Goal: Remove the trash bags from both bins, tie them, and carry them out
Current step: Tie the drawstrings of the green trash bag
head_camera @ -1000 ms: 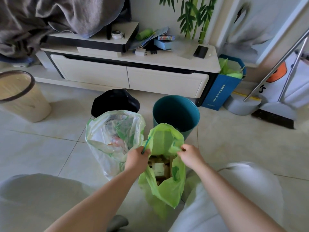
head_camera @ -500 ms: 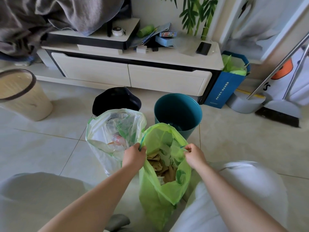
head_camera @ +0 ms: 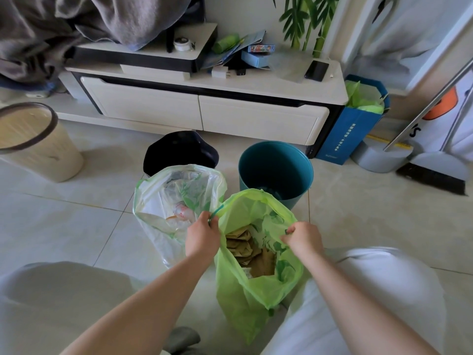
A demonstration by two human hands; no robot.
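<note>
A green trash bag point(head_camera: 256, 298) stands open on the floor between my knees, with brown paper scraps inside. My left hand point(head_camera: 202, 238) grips its left rim at the drawstring. My right hand point(head_camera: 303, 238) pinches its right rim. To the left of it a white trash bag point(head_camera: 163, 201) with green print stands open, untied, with wrappers inside. Behind the bags sit a black bin point(head_camera: 179, 149) and a teal bin point(head_camera: 276, 167), both without liners.
A beige bin point(head_camera: 38, 144) stands at far left. A low white TV cabinet point(head_camera: 204, 111) with clutter runs along the back. At the right are a blue paper bag point(head_camera: 350, 129), a grey dustpan point(head_camera: 378, 157) and a broom point(head_camera: 435, 172). Tiled floor all around.
My hands have moved apart, pulling the green bag's mouth wider, so the brown paper inside shows more. The white bag and both bins have stayed put.
</note>
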